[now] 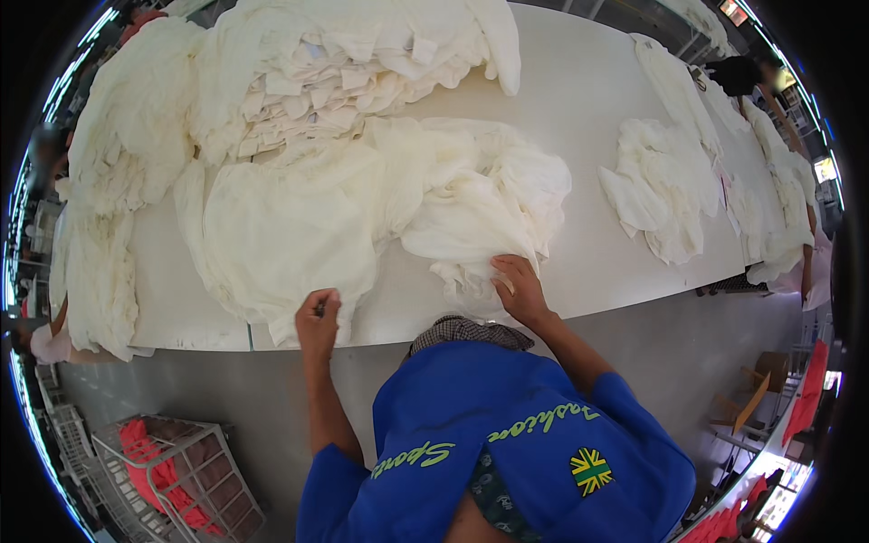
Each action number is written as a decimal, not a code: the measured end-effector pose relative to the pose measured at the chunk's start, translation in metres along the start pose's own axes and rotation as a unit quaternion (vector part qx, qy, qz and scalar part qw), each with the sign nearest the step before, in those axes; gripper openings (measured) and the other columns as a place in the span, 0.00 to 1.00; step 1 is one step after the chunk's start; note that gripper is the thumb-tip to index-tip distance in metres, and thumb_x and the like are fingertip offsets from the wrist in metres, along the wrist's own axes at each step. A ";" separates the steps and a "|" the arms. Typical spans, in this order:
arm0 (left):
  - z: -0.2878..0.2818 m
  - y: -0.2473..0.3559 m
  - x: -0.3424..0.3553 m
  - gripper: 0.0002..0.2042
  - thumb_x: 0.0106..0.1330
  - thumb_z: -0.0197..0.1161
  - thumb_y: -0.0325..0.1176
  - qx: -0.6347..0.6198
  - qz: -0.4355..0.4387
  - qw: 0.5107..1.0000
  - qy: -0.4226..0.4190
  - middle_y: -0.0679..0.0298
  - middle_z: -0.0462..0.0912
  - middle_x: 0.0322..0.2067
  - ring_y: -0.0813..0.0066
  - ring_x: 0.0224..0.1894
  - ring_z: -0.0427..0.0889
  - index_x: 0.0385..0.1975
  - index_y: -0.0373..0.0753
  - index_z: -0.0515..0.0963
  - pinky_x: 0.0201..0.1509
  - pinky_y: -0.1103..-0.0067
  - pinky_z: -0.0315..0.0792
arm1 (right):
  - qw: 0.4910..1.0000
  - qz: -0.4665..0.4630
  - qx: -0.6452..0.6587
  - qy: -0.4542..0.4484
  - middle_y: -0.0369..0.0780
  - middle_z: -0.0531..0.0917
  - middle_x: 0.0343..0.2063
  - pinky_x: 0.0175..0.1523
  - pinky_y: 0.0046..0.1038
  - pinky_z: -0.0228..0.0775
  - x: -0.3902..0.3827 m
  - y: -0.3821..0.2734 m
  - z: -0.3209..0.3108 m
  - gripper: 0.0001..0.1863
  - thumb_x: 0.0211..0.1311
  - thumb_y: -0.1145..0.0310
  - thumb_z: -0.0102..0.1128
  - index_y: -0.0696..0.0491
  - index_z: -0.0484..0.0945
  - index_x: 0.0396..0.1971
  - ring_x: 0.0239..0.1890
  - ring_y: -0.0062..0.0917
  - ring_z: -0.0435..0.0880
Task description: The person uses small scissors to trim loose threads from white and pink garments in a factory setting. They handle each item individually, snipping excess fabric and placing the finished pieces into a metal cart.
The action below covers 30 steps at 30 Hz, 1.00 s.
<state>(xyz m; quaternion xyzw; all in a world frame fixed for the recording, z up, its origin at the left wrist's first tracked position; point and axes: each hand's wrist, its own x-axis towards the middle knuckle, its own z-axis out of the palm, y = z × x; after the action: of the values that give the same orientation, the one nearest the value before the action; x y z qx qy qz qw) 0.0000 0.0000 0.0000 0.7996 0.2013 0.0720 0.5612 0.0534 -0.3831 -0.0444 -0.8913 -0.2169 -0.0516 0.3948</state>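
"Where are the hands?"

"The left hand (317, 317) is curling its fingers at 8 o'clock, by the near edge of a spread cream cloth (290, 217); I can't tell whether it's pinching anything. The right hand (518, 288) is lying loosely unclenched at 3 o'clock, its fingers touching a bunched cream cloth (493, 204)."

"And how far along is it looking?"

"Partway, I'd judge. The spread one is lying fairly flat on the counter (416, 312) at 10 o'clock; the bunched one, at 1 o'clock, is looking unarranged. I can't tell whether they're joining as one piece."

"What's lying beyond?"

"A layered cream stack (330, 86) is sitting at 11 o'clock, though nothing is showing whether it's finished or waiting. A loose cream heap (665, 181) is lying crumpled at 2 o'clock, so probably that's remaining."

"Any containers?"

"A barred cart (220, 475) is standing on the floor at 8 o'clock. Red cloth (138, 445) is draping inside and over it; brown material (195, 443) is showing too, possibly lining."
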 end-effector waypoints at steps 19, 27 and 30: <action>0.197 0.058 0.064 0.18 0.56 0.63 0.29 0.214 0.264 0.940 -0.001 0.52 0.74 0.50 0.56 0.55 0.72 0.48 0.36 0.76 0.59 0.68 0.66 | 0.970 0.202 0.106 -0.083 0.42 0.80 0.34 0.40 0.31 0.70 -0.019 0.051 -0.049 0.22 0.58 0.61 0.62 0.54 0.72 0.50 0.33 0.32 0.78; 0.246 0.175 0.006 0.11 0.61 0.63 0.29 -0.062 0.099 0.976 -0.182 0.76 0.72 0.19 0.92 0.17 0.62 0.43 0.37 0.79 0.22 0.90 0.64 | 0.870 0.175 0.455 0.077 0.32 0.79 0.38 0.44 0.17 0.66 0.046 0.028 -0.168 0.13 0.65 0.73 0.54 0.57 0.74 0.48 0.38 0.11 0.73; 0.256 0.196 -0.013 0.12 0.60 0.64 0.27 -0.034 0.138 0.953 -0.269 0.75 0.76 0.21 0.93 0.17 0.63 0.44 0.37 0.79 0.22 0.90 0.62 | 0.877 0.140 0.459 0.021 0.34 0.77 0.44 0.48 0.18 0.66 0.054 0.020 -0.190 0.15 0.66 0.71 0.53 0.57 0.72 0.50 0.43 0.12 0.73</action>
<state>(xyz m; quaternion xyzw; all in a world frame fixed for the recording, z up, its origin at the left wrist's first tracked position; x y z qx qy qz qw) 0.1231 -0.2841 0.0909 0.7895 -0.0721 -0.0625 0.6063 0.1255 -0.5146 0.0860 -0.6298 -0.0810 0.0903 0.7672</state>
